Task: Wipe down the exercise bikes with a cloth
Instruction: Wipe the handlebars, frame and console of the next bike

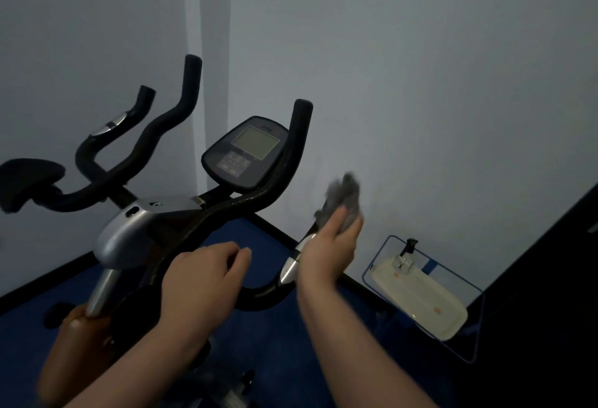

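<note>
My right hand (326, 245) closes on the crumpled grey cloth (344, 200) at the black curved handlebar (259, 294); left hand (204, 273) rests there, loosely curled, empty. Risk: 1 loose fold snagging.

1. A pale wall (420, 67) is being seen behind everything, dimly lit, with a lighter vertical band (207, 19) running down it at left.
2. A blue floor (278, 359) is being edged along the wall's foot by a dark skirting strip (275, 229).
3. A blue wire rack (475, 326) is being kept on the floor against the wall at right.
4. A cream tray (430, 307) is being held inside the rack.
5. A small clear pump bottle (403, 258) with a dark top is being stood at the tray's far end.
6. A dark panel (550, 294) is being seen at far right.
</note>
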Tool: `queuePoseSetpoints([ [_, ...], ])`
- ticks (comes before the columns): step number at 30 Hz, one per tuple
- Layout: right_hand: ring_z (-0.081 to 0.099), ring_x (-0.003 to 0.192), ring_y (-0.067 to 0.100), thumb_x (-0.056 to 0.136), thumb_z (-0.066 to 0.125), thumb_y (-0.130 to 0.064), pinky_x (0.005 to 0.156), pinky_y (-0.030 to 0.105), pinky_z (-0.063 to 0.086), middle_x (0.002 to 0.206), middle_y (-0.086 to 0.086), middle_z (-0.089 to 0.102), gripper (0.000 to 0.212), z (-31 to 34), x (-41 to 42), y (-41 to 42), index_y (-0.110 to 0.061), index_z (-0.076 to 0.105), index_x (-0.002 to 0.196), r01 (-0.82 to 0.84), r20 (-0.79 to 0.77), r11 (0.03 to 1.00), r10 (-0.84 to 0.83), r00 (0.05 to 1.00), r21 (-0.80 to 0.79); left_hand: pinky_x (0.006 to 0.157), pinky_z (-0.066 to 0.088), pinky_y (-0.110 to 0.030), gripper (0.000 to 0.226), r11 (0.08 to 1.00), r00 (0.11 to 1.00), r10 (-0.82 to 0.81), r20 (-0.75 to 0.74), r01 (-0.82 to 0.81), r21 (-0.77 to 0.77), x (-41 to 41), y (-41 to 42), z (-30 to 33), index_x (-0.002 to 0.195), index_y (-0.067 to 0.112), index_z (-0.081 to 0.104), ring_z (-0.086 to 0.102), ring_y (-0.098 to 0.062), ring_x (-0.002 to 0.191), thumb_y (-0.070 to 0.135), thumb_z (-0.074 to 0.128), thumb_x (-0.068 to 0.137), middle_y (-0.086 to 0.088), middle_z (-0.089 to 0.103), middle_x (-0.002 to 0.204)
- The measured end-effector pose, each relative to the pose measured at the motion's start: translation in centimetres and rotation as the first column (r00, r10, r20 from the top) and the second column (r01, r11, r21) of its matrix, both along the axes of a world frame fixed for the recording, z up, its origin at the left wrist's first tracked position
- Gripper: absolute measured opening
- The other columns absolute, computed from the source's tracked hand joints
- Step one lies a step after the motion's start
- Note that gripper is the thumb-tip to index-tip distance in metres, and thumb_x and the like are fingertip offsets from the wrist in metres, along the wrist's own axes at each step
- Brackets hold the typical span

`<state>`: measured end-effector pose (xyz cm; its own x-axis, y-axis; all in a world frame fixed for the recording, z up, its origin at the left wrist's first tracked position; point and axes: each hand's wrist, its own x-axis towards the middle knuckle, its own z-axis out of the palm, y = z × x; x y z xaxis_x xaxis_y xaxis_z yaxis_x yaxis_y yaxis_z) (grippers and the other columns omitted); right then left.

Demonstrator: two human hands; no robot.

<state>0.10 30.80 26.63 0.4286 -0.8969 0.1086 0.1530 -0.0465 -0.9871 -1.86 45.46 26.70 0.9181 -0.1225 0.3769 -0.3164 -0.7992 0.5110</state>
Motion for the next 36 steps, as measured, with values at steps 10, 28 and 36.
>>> queuePoseSetpoints([
  [10,0.042,0.133,0.014,0.101,0.036,-0.038,0.098,0.023,0.043,0.155,0.000,0.029,0.056,0.4,-0.4,-0.1,-0.030,0.013,0.152,-0.159,-0.085,0.951,0.141,0.986,-0.265,0.059,0.039,-0.033,0.043,1.000,1.000,-0.002,0.003,0.002,0.012,0.3,0.2,-0.2,0.069,0.018,0.064,0.060,-0.013,0.061,0.046,0.042,0.093,0.002,0.066,0.063],
  [28,0.057,0.078,0.029,0.089,0.053,-0.013,0.059,0.038,0.031,0.096,0.010,0.056,0.019,0.6,-3.3,5.6,-0.009,0.053,0.107,-0.757,-0.787,-0.427,-0.151,0.598,-0.494,0.073,0.040,-0.026,0.024,0.961,0.959,0.213,0.187,-0.171,-0.217,-1.8,6.9,-3.8,0.092,0.018,0.061,0.046,-0.006,0.083,0.029,0.040,0.092,0.006,0.060,0.092],
  [36,0.048,0.057,0.020,0.081,0.068,-0.030,0.039,0.029,0.027,0.090,0.008,0.056,0.032,1.0,-3.2,4.8,-0.009,0.057,0.103,-0.770,-0.857,-0.493,-0.089,0.508,-0.405,0.066,0.038,-0.014,0.008,0.914,0.953,0.259,0.159,-0.189,-0.359,-1.7,7.1,-4.3,0.088,0.037,0.047,0.050,0.001,0.080,0.034,0.039,0.090,0.021,0.046,0.087],
])
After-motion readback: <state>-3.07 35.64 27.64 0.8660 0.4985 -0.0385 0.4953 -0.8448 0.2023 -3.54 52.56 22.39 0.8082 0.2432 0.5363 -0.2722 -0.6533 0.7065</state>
